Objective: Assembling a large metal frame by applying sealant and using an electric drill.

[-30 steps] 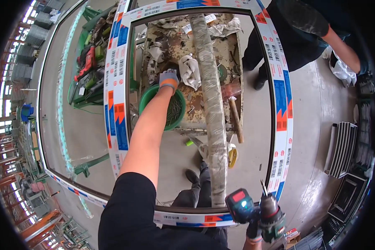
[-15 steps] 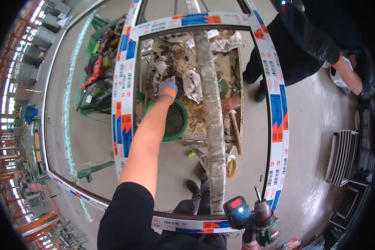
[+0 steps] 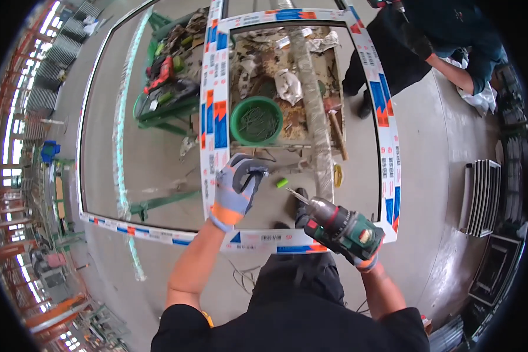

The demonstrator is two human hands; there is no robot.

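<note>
Left hand: the gloved left hand (image 3: 236, 189) is curled shut with its fingers bent inward; it may pinch something small, but I cannot tell what.
Right hand: the right hand (image 3: 364, 258) is wrapped tight around the grip of a green cordless drill (image 3: 341, 227).
Drill: it lies tilted in the right hand, its bit pointing up and left toward the left hand, tip just short of the glove (not touching).
Window frame: a white window frame (image 3: 214, 117) with blue and orange film lies flat under both hands; its vertical bar runs just left of the left hand, its lower rail passes beneath both wrists.
Green bowl: a round green bowl (image 3: 256, 120) holding screws sits beyond the left hand, seen through the frame opening, on a cluttered desk (image 3: 299, 126).
Green piece: a small green piece (image 3: 282, 183) lies just right of the left hand.
Other person: someone in dark clothes (image 3: 428, 41) bends over far beyond the right hand.
</note>
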